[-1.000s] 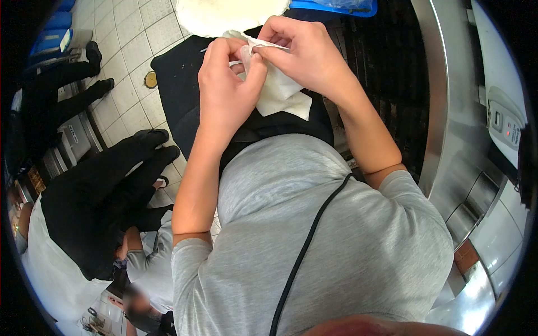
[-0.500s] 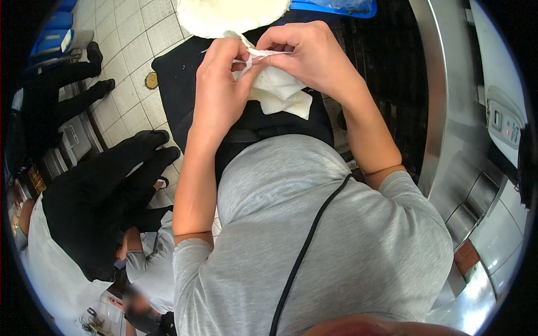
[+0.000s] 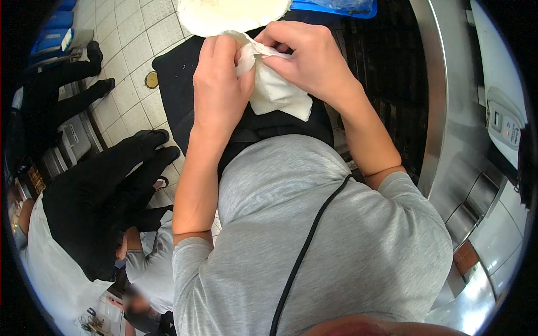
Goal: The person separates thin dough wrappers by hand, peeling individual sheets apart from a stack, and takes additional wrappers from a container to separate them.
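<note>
A thin, pale, cloth-like sheet (image 3: 280, 92) hangs over my lap, its top edge bunched between my hands. My left hand (image 3: 221, 78) pinches the left part of that edge with curled fingers. On the right side of the same edge, my right hand (image 3: 305, 56) grips it between thumb and fingers. Both hands are closed on the sheet, close together but apart. Just beyond them lies a round stack of pale flat sheets (image 3: 232, 14), cut off by the top of the view.
A blue tray (image 3: 358, 10) with clear plastic stands at the top. Black cloth (image 3: 179, 78) covers my lap. Two people (image 3: 84, 207) are at the left, above a tiled floor (image 3: 120, 67). A steel edge (image 3: 440, 101) runs along the right.
The sheet's top edge has been opened out and smoothed between my hands, and its hanging part lies flatter. My left fingers have curled more round it; both hands have shifted slightly.
</note>
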`<state>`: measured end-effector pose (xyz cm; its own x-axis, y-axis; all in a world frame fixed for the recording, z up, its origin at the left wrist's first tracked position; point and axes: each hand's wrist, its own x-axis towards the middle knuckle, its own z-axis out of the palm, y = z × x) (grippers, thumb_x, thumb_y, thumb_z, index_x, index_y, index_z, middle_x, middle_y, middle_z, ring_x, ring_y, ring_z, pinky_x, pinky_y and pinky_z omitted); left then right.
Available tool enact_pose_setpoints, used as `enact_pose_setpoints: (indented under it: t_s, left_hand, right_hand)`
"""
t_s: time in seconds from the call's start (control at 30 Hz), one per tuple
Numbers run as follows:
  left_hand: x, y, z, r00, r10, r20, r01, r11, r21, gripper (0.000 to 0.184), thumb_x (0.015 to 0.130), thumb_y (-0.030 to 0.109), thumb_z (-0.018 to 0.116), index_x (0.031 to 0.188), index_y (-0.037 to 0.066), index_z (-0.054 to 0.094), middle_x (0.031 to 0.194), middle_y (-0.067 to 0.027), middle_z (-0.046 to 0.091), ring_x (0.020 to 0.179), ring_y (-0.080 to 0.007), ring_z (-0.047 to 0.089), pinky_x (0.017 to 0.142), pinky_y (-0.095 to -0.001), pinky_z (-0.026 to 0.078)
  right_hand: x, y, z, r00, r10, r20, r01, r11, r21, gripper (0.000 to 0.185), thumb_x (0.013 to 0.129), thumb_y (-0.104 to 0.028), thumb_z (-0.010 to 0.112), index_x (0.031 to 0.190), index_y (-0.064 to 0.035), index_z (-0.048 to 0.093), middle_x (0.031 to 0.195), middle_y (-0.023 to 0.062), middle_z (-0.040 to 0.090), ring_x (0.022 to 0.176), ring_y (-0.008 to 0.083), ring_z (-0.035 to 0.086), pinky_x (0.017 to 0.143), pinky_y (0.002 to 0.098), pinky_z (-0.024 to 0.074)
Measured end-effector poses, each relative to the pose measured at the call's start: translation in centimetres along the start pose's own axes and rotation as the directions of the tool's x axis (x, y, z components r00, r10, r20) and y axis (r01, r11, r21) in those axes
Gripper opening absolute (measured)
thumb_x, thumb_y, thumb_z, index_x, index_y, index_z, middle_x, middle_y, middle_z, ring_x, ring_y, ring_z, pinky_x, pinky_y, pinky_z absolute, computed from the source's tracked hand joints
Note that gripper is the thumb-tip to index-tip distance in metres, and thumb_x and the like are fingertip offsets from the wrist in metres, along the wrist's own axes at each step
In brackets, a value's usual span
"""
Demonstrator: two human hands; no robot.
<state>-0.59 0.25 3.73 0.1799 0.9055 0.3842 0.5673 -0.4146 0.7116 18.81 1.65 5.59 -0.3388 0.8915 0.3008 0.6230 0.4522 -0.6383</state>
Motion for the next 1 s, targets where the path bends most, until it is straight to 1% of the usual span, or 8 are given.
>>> enact_pose_setpoints:
  t_s: [0.13,0.2,0.3,0.43,0.5,0.6,0.77,1.0]
  left_hand:
    - [0.0,1.1,-0.1,0.998,-0.017,-0.062,0.020,0.999,0.050,0.018,0.090,-0.002,0.075,0.095,-0.001,0.059,0.085,-0.0113,0.061,0.072,-0.0262,0.059,0.067,-0.0387,0.052]
    - [0.0,0.7,-0.6,0.993,-0.085,-0.079,0.089,0.995,0.044,0.017,0.091,-0.002,0.074,0.094,-0.001,0.057,0.082,-0.0109,0.060,0.070,-0.0232,0.057,0.066,-0.0374,0.052]
    - [-0.2,0.4,-0.8,0.981,-0.174,-0.086,0.173,0.985,-0.022,0.016,0.093,-0.001,0.072,0.091,-0.001,0.056,0.082,-0.0099,0.062,0.068,-0.0174,0.053,0.064,-0.0348,0.051]
    - [-0.1,0.8,-1.1,0.979,-0.199,-0.041,0.192,0.973,-0.127,0.020,0.096,0.002,0.072,0.088,-0.001,0.054,0.091,-0.0092,0.073,0.070,-0.0106,0.051,0.064,-0.0306,0.051]
    - [-0.2,0.9,-1.1,0.982,-0.186,-0.013,0.183,0.976,-0.118,0.021,0.096,0.002,0.074,0.088,-0.001,0.054,0.094,-0.0096,0.075,0.071,-0.0097,0.052,0.065,-0.0292,0.051]
    - [-0.3,0.9,-0.7,0.990,-0.136,-0.029,0.133,0.986,-0.098,0.024,0.098,0.007,0.078,0.093,-0.001,0.056,0.093,-0.0092,0.072,0.073,-0.0078,0.054,0.066,-0.0264,0.051]
    - [0.4,1.6,-0.6,0.927,-0.375,-0.013,0.327,0.825,-0.460,0.028,0.101,0.018,0.083,0.103,0.000,0.062,0.082,-0.0050,0.068,0.066,-0.0106,0.057,0.060,-0.0284,0.050]
    - [0.4,0.2,-2.2,0.918,-0.358,0.168,0.388,0.898,-0.206,0.028,0.104,0.021,0.082,0.097,0.003,0.062,0.081,0.0026,0.062,0.069,-0.0041,0.052,0.059,-0.0237,0.044]
  right_hand:
    - [-0.1,-0.8,0.3,0.995,0.095,-0.041,-0.094,0.995,0.025,0.016,0.087,-0.007,0.083,0.097,0.0003,0.072,0.087,0.0123,0.075,0.077,0.0191,0.074,0.072,0.0309,0.0605]
    - [-0.1,-1.0,0.3,0.967,0.226,-0.120,-0.213,0.971,0.107,0.021,0.084,-0.013,0.080,0.093,-0.0003,0.065,0.080,0.0167,0.070,0.074,0.0369,0.073,0.067,0.0438,0.0563]
    - [0.2,-1.2,-0.4,0.940,0.336,-0.054,-0.320,0.926,0.202,0.022,0.084,-0.014,0.080,0.093,0.0002,0.066,0.080,0.0172,0.072,0.077,0.0332,0.076,0.070,0.0413,0.0589]
    - [0.5,-1.1,-0.2,0.960,0.256,-0.114,-0.214,0.932,0.292,0.021,0.088,-0.016,0.081,0.097,0.0006,0.070,0.081,0.0184,0.074,0.080,0.0301,0.079,0.073,0.0398,0.0611]
    - [0.5,-1.5,-0.7,0.964,0.262,0.054,-0.267,0.934,0.236,0.020,0.098,-0.015,0.082,0.107,0.0016,0.073,0.089,0.0081,0.078,0.084,0.0152,0.076,0.078,0.0306,0.0605]
    - [0.5,-1.5,-0.9,0.971,0.234,0.040,-0.237,0.963,0.125,0.021,0.100,-0.016,0.080,0.110,0.0013,0.075,0.088,0.0102,0.078,0.084,0.0154,0.076,0.078,0.0305,0.0605]
    - [0.5,-1.7,-1.2,0.967,0.218,0.134,-0.236,0.962,0.138,0.020,0.100,-0.017,0.079,0.110,0.0003,0.076,0.087,0.0119,0.077,0.081,0.0170,0.077,0.076,0.0307,0.0604]
    - [0.5,-1.7,-1.1,0.976,0.183,0.121,-0.194,0.977,0.088,0.018,0.097,-0.015,0.079,0.107,0.0000,0.078,0.088,0.0130,0.079,0.077,0.0221,0.078,0.073,0.0325,0.0610]
